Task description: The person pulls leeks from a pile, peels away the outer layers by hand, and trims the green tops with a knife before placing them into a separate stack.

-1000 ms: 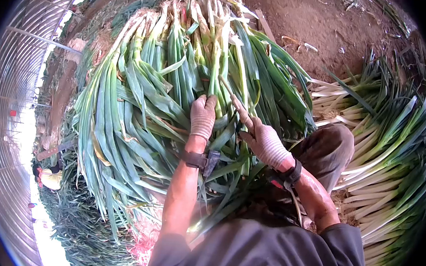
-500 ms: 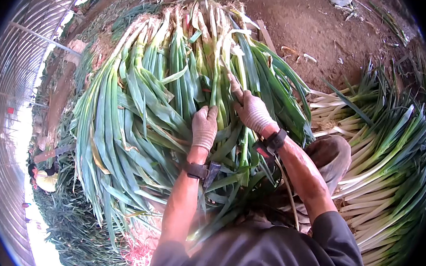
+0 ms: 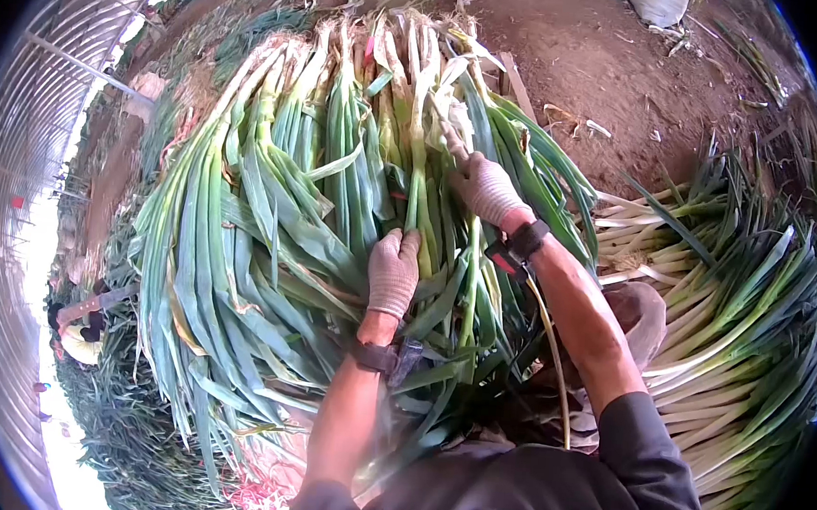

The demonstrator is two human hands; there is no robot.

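Observation:
A broad heap of leeks [image 3: 197, 231] lies before me, rooty ends away and green leaves toward me. My left hand [image 3: 394, 273], in a dirty knit glove, is closed on one leek [image 3: 418, 166] lying on the heap. Just right of it, my gloved right hand [image 3: 490, 193] grips a slim brown tool [image 3: 454, 139] that points up and left along the stalks. Its tip is hard to make out among pale loose leaf skin [image 3: 454, 72]. A tan hose [image 3: 556, 360] runs down from a black and red piece [image 3: 505, 258] below my right wrist.
Cleaned leeks with long white stems [image 3: 693, 379] are piled to my right. Brown soil [image 3: 592, 69] with scraps lies beyond the heap, and a pale sack [image 3: 658, 2] at the top. More leaves and a pink-red tangle [image 3: 269, 487] are at lower left. Another person [image 3: 80, 341] is at far left.
My left hand has come slightly toward me on the leek. My right hand has moved a little up in view with the tool. More pale skin stands loose near the tool's tip. The view has shifted slightly.

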